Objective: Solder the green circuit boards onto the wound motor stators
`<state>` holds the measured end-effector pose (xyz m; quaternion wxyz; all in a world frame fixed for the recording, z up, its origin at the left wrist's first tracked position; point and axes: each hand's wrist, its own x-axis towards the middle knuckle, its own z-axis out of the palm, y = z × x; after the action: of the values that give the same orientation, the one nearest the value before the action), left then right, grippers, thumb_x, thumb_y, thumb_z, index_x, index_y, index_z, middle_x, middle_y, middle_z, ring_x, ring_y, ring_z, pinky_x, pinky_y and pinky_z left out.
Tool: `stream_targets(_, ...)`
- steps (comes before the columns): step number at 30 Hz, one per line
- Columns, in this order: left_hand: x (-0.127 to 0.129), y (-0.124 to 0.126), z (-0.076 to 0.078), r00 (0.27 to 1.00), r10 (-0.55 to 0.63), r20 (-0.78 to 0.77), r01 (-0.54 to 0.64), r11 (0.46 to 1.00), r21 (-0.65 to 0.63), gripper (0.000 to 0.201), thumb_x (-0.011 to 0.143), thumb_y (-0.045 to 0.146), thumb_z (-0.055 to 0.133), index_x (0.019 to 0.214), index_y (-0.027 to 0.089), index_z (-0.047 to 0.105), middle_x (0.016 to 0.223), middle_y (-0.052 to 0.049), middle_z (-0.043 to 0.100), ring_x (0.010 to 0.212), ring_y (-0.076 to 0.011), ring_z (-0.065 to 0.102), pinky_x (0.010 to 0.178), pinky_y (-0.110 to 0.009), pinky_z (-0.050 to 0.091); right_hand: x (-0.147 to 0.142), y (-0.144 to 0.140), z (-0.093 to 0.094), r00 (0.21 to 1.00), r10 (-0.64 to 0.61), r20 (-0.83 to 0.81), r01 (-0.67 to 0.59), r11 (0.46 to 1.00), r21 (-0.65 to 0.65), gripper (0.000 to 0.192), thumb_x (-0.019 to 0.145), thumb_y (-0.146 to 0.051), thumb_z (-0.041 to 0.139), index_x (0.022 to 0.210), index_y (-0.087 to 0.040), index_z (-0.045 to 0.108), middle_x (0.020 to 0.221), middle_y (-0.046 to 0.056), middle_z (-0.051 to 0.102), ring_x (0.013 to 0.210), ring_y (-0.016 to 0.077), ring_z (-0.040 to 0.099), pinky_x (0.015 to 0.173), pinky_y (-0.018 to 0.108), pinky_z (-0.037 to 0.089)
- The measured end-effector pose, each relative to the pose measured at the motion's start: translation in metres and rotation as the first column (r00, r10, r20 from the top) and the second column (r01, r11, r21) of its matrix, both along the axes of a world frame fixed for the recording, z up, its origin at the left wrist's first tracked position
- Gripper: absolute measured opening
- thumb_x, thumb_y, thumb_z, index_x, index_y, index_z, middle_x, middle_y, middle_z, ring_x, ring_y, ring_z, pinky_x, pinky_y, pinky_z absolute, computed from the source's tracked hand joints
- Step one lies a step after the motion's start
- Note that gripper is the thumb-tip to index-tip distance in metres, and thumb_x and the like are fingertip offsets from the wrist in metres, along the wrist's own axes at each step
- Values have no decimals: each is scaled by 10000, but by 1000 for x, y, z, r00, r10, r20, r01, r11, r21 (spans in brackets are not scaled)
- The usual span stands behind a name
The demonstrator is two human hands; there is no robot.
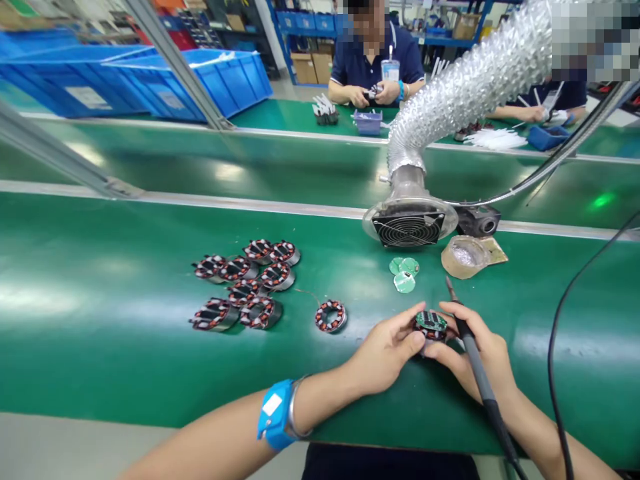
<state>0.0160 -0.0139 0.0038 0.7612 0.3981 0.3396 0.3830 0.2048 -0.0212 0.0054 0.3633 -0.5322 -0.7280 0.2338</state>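
My left hand (387,350) and my right hand (475,353) meet over a small wound stator (431,325) with a green round circuit board on top; both hands pinch it just above the green mat. A black soldering iron (475,363) also lies in my right hand, its tip pointing up and away past the stator. My left wrist wears a blue strap (275,413). One loose stator (331,316) lies left of my hands. A few green round boards (404,273) lie just beyond them.
A cluster of several stators (245,283) lies at left on the green bench (125,320). A fume fan (409,227) on a foil duct (475,80) stands ahead, with a solder-sponge dish (467,257) beside it. Across the belt a person works; blue bins (150,80) stand far left.
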Motion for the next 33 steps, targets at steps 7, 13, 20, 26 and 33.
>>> stream_targets(7,1,4,14,962,168,216,-54,890,-453,345,913,354,594,1019,39,686,1029,-167,715,874,-185,705,792,-256,574,4,0,7,984,-47,-174,34,996,-77,309,900,-349,589,1184,-231,555,1100,78,716,763,175,735,671,270,619)
stream_targets(13,4,3,22,955,230,186,-81,809,-582,391,979,349,462,1020,17,665,978,-172,718,838,-181,721,743,-236,600,1,1,12,991,11,-136,-10,1000,11,335,876,-306,611,1198,-230,555,1102,77,701,872,196,723,768,307,607)
stream_targets(20,6,1,26,962,229,150,-89,781,-619,372,959,356,504,992,23,667,891,-144,712,695,-148,712,662,-220,601,-1,2,15,998,60,-25,-59,997,50,394,838,-274,624,1219,-224,538,1090,70,691,818,174,706,738,283,591)
stream_targets(26,6,-1,23,973,181,144,-65,812,-580,311,976,309,472,1070,50,616,941,-140,697,669,-142,709,667,-239,599,-4,2,11,994,105,27,-107,990,86,417,827,-234,613,1232,-218,516,1139,87,685,817,176,706,755,297,596)
stream_targets(33,-15,-2,16,993,110,-45,-114,991,-74,581,790,339,725,1283,165,470,1222,-132,576,947,-197,666,835,-347,563,8,-1,1,974,211,77,-223,948,227,487,812,-202,626,1271,-188,464,1302,155,610,1152,256,630,932,369,555)
